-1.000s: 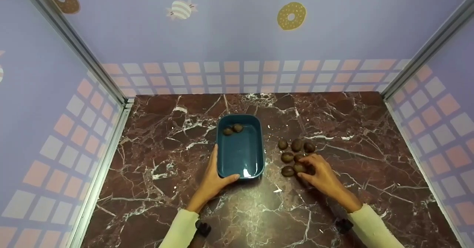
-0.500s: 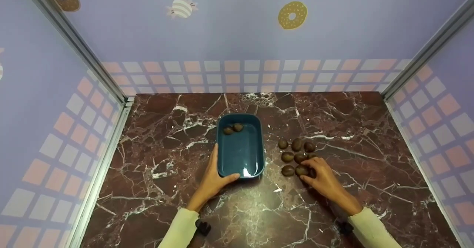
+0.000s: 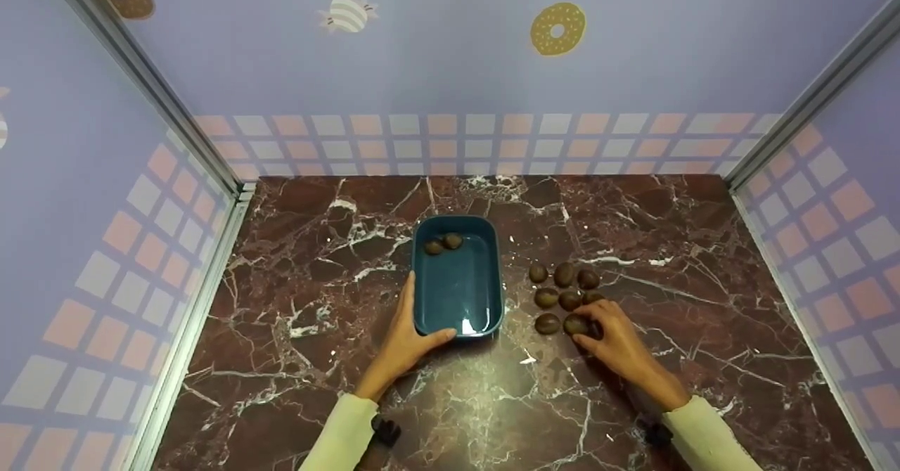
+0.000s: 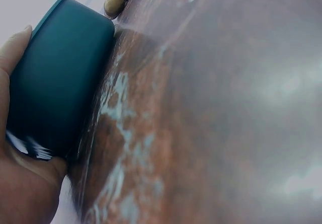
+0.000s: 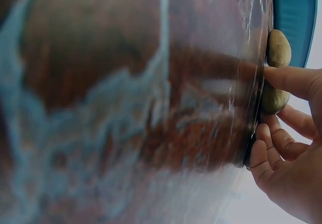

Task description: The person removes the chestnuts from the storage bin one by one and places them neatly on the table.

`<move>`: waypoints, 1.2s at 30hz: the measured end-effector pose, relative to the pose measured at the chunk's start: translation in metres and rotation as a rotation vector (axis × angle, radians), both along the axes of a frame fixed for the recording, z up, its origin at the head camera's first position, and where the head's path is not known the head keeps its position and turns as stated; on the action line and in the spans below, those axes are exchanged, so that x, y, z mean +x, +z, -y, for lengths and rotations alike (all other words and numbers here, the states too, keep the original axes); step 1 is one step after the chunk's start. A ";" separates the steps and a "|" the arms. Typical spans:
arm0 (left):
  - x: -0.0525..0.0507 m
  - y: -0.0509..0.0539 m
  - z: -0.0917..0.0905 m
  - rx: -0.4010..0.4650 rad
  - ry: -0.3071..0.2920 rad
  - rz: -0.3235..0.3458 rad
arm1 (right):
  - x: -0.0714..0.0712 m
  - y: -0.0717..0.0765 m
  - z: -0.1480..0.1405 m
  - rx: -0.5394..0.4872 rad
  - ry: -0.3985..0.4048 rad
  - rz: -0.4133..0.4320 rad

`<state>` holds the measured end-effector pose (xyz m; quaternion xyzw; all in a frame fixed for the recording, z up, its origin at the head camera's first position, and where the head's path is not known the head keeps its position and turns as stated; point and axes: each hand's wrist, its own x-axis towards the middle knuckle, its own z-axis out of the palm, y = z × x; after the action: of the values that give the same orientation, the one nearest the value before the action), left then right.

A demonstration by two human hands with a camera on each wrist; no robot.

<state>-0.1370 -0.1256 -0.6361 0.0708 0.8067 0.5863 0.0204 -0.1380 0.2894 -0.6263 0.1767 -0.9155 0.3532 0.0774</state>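
In the head view a deep blue-green rectangular dish (image 3: pixel 458 288) stands on the table, with two brown oval fruits (image 3: pixel 453 241) at its far left corner inside. My left hand (image 3: pixel 408 334) holds the dish's near left corner, thumb at the front wall and fingers along the left side. Right of the dish lies a cluster of brownish-green oval fruits (image 3: pixel 545 297), smooth and kiwi-like. At the cluster's near right, my right hand (image 3: pixel 615 334) pinches one oval fruit (image 5: pixel 275 101) between thumb and fingers, low at the table. Its fingers partly cover other fruits there.
The dark red marbled tabletop (image 3: pixel 302 267) has white veins. Lilac panels with pink and white squares (image 3: pixel 443 144) enclose it at the back and both sides, joined by metal posts (image 3: pixel 130 63). Each wrist wears a small black device (image 3: pixel 385 430).
My right hand has shifted slightly right and nearer, taking the pinched fruit with it. More of the fruits behind now show. My left hand and the dish stay put.
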 end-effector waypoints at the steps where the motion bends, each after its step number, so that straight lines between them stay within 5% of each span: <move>1: 0.000 0.000 0.000 0.000 0.000 -0.001 | 0.000 0.000 0.000 -0.001 0.000 -0.004; 18: 0.001 0.001 0.000 0.017 -0.004 0.023 | -0.001 0.001 0.000 0.020 0.028 -0.069; 28: 0.000 0.000 0.000 0.024 0.000 0.003 | -0.012 0.016 0.000 -0.051 0.075 -0.101; 36: 0.001 0.000 -0.001 0.028 -0.002 0.003 | -0.022 0.030 0.018 -0.118 0.105 -0.040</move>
<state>-0.1364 -0.1249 -0.6358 0.0709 0.7985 0.5974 0.0210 -0.1602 0.2717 -0.5965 0.2264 -0.8808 0.4066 0.0872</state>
